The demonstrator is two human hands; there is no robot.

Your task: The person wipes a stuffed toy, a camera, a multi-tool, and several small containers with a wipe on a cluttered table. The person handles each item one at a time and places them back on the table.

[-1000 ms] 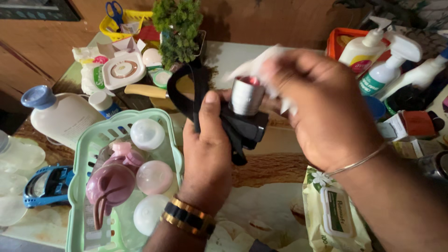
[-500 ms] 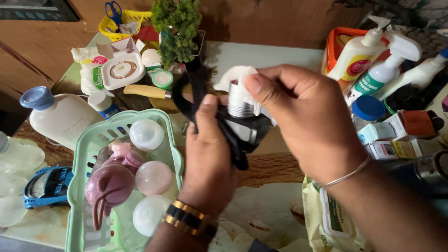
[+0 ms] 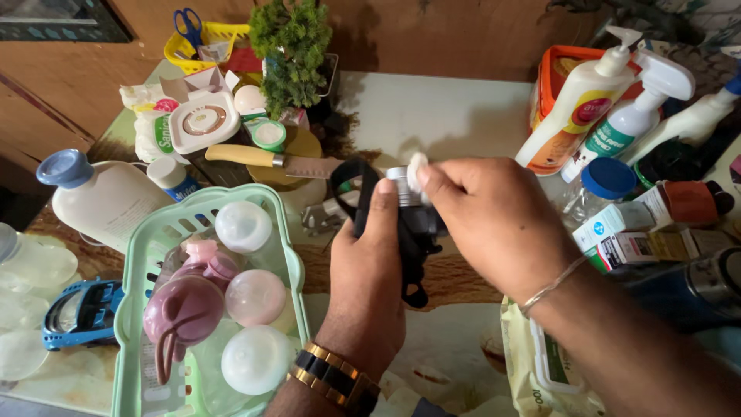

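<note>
Silver-headed black headlamp (image 3: 407, 202) sits in the left hand (image 3: 369, 282), whose grip is closed round its body and strap above the cluttered table (image 3: 455, 116). Its barrel points up and away, long axis near upright. The right hand (image 3: 494, 224) pinches a white wipe (image 3: 417, 168) against the head; hard rubbing could twist the lamp loose.

Bare tabletop (image 3: 432, 116) lies open just beyond the hands, hemmed left by the potted plant (image 3: 292, 48), knife (image 3: 266, 159) and green basket (image 3: 166, 232), right by the pump bottle (image 3: 575, 104) and small boxes (image 3: 633, 232).
</note>
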